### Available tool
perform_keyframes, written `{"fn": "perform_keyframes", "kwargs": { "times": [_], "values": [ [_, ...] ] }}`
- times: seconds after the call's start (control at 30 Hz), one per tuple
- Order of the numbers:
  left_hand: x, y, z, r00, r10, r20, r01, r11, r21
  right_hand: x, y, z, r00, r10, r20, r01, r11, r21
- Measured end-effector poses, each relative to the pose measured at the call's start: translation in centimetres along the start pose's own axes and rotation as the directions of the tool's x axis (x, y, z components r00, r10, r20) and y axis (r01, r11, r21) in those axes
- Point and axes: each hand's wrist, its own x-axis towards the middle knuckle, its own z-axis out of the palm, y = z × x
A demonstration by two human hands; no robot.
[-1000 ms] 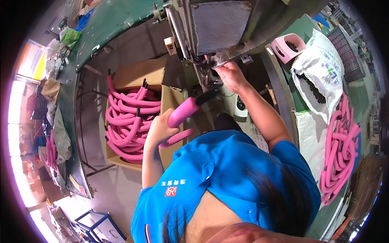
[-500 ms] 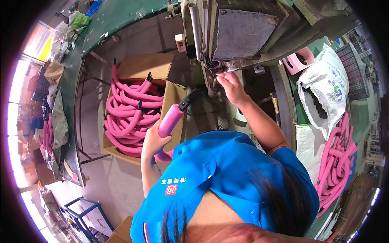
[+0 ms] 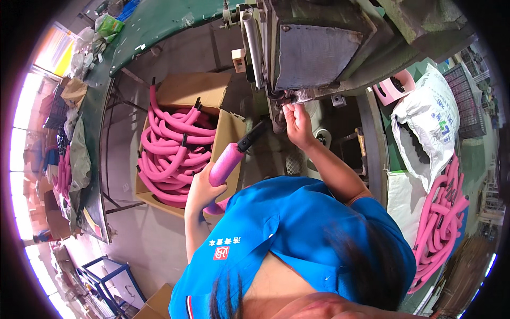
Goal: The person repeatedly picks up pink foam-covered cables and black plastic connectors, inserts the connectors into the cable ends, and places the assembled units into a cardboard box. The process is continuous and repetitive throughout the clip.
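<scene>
My left hand (image 3: 200, 190) is wrapped round a pink foam-covered tube (image 3: 226, 162), which slants up and to the right. A black end piece (image 3: 248, 141) sticks out of its upper end, pointing toward the machine's lower front. Above, my right hand (image 3: 299, 126) is raised to the head of a heavy grey-green machine (image 3: 317, 56). Its thumb and fingers are pinched together just under the small metal parts (image 3: 278, 97) there. Whatever lies between those fingertips is too small to make out.
An open cardboard box (image 3: 229, 127) full of bent pink tubes (image 3: 170, 154) stands on the left. To the right are a pink bin (image 3: 405, 80), a white sack (image 3: 433, 114) of dark pieces and more pink tubes (image 3: 438, 228). Green tables (image 3: 159, 26) border the left and back.
My right hand has dropped slightly and turned more upright below the machine head. The tube stays in my left hand, and the whole view has shifted a little.
</scene>
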Motion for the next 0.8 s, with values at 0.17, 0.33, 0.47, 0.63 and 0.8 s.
{"fn": "perform_keyframes", "kwargs": {
  "times": [0.17,0.33,0.47,0.63,0.8],
  "values": [
    [-0.1,0.4,0.0,1.000,0.005,0.013,-0.006,1.000,0.030,1.9,-1.9,0.9,0.903,0.424,-0.075,-0.271,0.695,0.666],
    [-0.1,1.3,1.1,0.997,0.044,0.059,-0.047,0.997,0.055,2.0,-1.3,-1.4,0.748,0.657,-0.096,-0.229,0.391,0.891],
    [0.3,2.1,2.6,0.975,0.160,0.156,-0.170,0.984,0.056,-1.5,-5.1,-3.4,0.812,0.558,-0.172,-0.351,0.702,0.620],
    [1.1,4.2,5.1,0.882,0.384,0.273,-0.423,0.900,0.101,-5.9,-12.2,-5.6,0.833,0.307,0.461,-0.515,0.734,0.442],
    [0.6,5.9,8.0,0.753,0.577,0.317,-0.642,0.749,0.163,-8.9,-14.3,-8.5,0.768,0.309,0.561,-0.584,0.697,0.415]
  ]
}}
